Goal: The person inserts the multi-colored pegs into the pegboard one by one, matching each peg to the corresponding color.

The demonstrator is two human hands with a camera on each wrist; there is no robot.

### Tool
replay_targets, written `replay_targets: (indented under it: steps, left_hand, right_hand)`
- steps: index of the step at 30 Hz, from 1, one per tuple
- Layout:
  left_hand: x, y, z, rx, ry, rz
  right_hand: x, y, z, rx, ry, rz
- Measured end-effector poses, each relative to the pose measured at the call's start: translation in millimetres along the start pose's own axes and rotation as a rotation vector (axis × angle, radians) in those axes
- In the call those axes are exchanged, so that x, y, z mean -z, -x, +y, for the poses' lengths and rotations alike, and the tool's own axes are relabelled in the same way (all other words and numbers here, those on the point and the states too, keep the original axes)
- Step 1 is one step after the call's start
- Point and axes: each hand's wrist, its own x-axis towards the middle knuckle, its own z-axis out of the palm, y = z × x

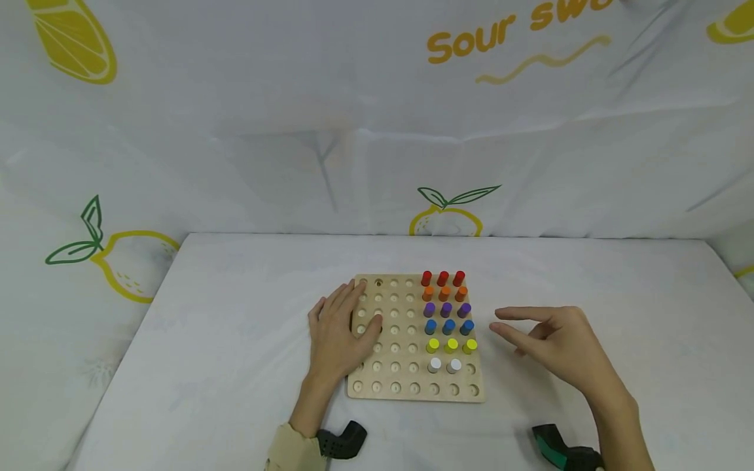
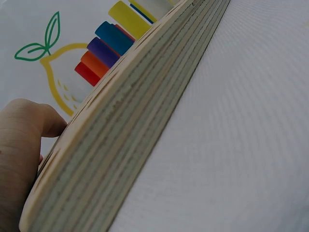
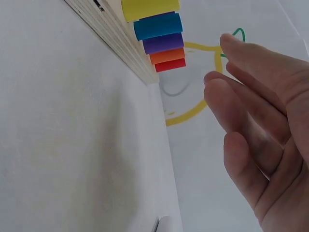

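Note:
A square wooden pegboard [image 1: 385, 396] lies flat on the table, with rows of holes. Pegs fill part of its right side: three each of red [image 1: 442, 279], orange [image 1: 444, 294], purple [image 1: 446, 310], blue [image 1: 449, 326] and yellow [image 1: 451, 345], plus two white pegs [image 1: 434, 366]. My left hand [image 1: 337, 340] rests on the board's left edge, thumb on top and fingers extended; the left wrist view shows the thumb by the layered plywood side [image 2: 111, 116]. To the right of the board hovers my right hand [image 1: 556, 337], thumb and index finger apart, holding nothing.
The table [image 1: 206, 366] wears a white cloth. Behind it hangs a white curtain [image 1: 265, 176] printed with lemons and lettering. Black wrist devices show below the left hand [image 1: 343, 441] and beside the right wrist [image 1: 565, 451].

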Motion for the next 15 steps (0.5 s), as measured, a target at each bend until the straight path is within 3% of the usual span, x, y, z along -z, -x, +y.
replay_targets:
  steps: [9, 15]
  left_hand:
    - [0.4, -0.2, 0.0, -0.005, -0.008, -0.004]
    - [0.3, -0.1, -0.1, -0.003, -0.007, -0.01]
  right_hand:
    - [3.4, -1.1, 4.7, -0.069, 0.054, 0.035]
    - [9.2, 0.6, 14.1, -0.12, 0.077, 0.13]
